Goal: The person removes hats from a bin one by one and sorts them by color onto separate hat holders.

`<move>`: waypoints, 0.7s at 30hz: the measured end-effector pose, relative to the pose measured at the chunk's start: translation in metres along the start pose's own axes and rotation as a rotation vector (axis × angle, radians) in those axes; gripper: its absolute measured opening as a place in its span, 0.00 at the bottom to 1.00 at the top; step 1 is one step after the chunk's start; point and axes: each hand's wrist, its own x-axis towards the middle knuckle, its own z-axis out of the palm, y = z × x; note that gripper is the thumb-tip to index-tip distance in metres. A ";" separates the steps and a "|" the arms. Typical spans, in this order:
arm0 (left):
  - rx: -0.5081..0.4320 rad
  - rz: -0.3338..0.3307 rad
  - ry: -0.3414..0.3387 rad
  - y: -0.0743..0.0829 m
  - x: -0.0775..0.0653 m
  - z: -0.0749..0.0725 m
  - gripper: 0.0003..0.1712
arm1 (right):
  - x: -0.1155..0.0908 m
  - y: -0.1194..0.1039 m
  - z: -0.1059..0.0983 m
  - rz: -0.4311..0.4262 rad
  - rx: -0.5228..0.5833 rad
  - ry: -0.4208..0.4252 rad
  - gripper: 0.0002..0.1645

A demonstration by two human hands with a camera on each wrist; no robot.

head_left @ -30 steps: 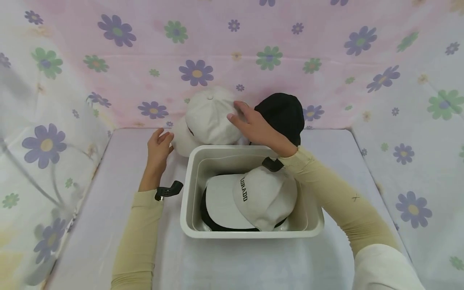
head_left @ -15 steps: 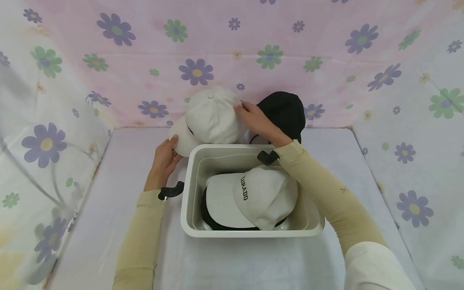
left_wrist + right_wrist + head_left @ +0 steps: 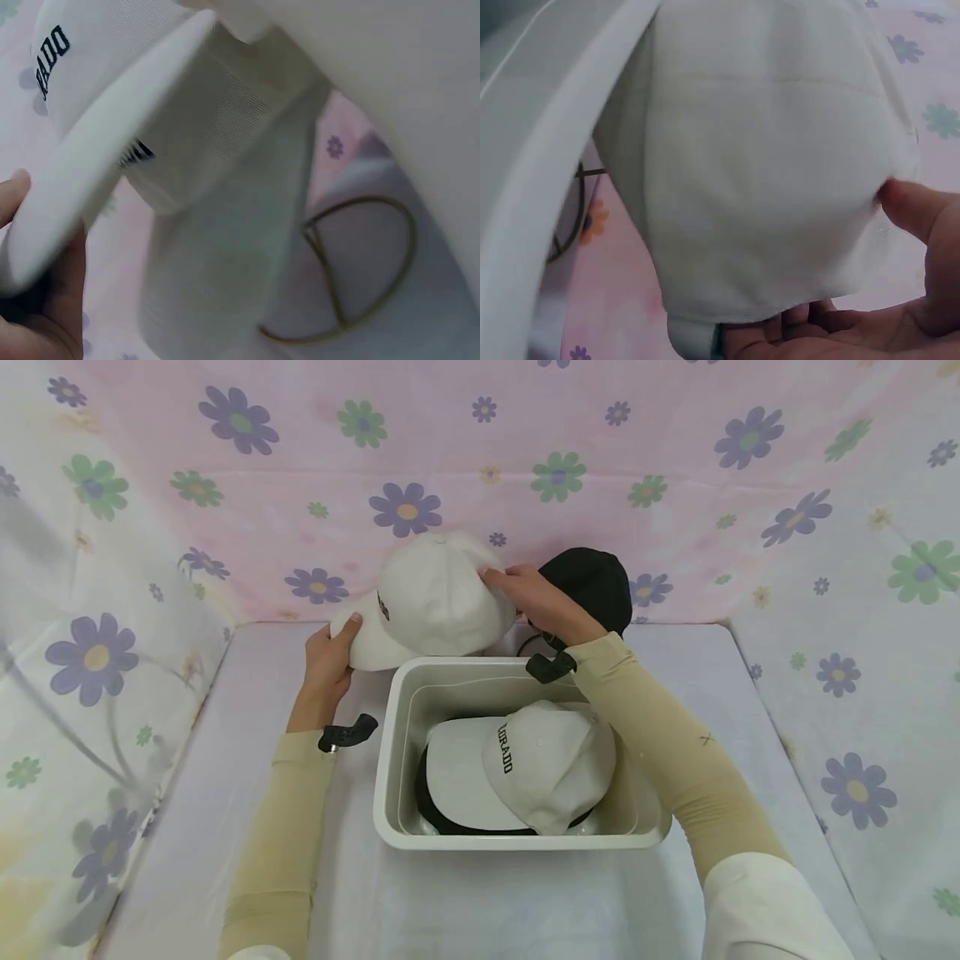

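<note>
Behind the bin, we hold a white cap, left hand pinching its brim, right hand its back; another cap already lies inside, and a black cap seemingly remains.

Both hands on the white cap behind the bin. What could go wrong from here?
1. Drag-along: the left wrist view shows a second cap close beneath the held cap; it might come along.
2. Knock: the right hand is beside the black cap in the head view and may bump it.
3. Snag: the held cap is right behind the bin; moved low, it could catch the rim.
</note>
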 end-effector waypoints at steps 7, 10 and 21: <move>-0.046 0.083 -0.011 0.028 0.007 0.006 0.32 | -0.002 -0.006 -0.005 0.048 -0.002 0.004 0.38; -0.046 0.080 -0.037 0.035 0.011 0.006 0.33 | -0.002 -0.008 -0.005 0.037 0.010 0.028 0.35; 0.024 0.091 -0.062 0.042 0.019 0.009 0.30 | 0.002 -0.007 -0.011 -0.085 0.263 0.042 0.28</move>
